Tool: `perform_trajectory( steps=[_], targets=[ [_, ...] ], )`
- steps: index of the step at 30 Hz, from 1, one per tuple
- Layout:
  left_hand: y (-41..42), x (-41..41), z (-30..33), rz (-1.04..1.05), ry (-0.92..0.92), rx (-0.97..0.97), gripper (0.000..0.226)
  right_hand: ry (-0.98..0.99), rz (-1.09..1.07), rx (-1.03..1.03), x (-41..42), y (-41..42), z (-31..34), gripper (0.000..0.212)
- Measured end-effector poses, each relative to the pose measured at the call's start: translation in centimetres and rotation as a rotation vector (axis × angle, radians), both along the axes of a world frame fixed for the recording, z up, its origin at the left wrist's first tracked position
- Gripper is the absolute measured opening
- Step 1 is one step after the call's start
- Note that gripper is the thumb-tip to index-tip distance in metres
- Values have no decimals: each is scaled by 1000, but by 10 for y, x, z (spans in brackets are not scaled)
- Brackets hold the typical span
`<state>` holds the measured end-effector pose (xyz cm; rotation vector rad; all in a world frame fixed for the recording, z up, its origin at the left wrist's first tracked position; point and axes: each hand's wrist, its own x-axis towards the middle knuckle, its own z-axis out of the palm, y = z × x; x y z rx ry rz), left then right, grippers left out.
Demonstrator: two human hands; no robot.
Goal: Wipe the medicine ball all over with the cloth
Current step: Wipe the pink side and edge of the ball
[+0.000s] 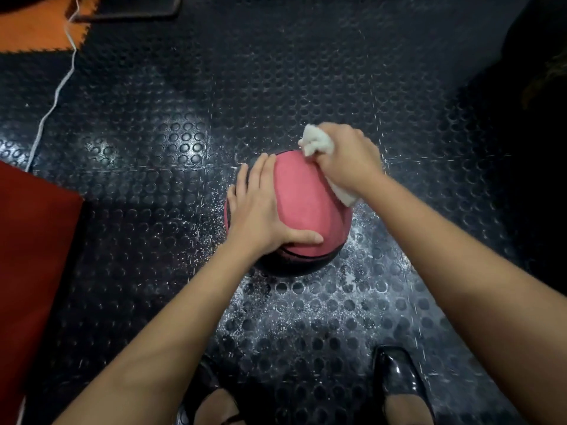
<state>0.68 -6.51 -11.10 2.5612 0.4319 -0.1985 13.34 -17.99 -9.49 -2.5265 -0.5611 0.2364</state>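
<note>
On the studded black floor (153,210), my left hand (260,210) lies flat, fingers straight, on the medicine ball (306,207); at its 1 o'clock, my right hand (346,161) clenches the cloth (316,139).

Both bare forearms reach forward and down from the lower edge of the view. The left hand (264,207) lies flat with straight fingers spread a little, the palm pressing on the left side of the medicine ball (306,204), and the thumb stretches to the right across the near part of it. The right hand (346,161) is curled into a fist at the far right side of the ball, with the back of the hand up. It grips the cloth (317,139), which sticks out on both sides of the fist. Both wrists are nearly straight.
</note>
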Motion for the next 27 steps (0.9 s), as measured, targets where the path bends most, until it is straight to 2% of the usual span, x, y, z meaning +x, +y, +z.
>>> perform_trajectory(
  steps=[3,6,10,13,18,20,22,24,27],
  targets=[
    [10,-1,-3,33,-14,-55,149,-190,150,42,-52,-11,2,25],
    [7,-3,-1,34,-18,-85,146,-312,354,-27,-79,-22,6,32],
    [-5,-9,1,-2,-11,1,151,-203,201,-68,-32,1,8,25],
    [-11,-7,1,-41,-15,41,151,-4,60,-16,0,10,5,15],
    [0,-5,0,-138,-16,-16,151,89,44,-1,14,1,0,13],
    [5,-12,-3,-90,-51,-86,151,100,42,6,19,-2,-1,12],
    [5,-14,-4,-59,-53,-77,152,59,40,-9,16,-2,2,13],
    [3,-11,-4,-63,-36,-57,152,-81,85,-48,1,-3,6,18],
    [0,-10,-4,-59,-37,-58,151,-306,329,-25,-39,-7,15,26]
  ],
)
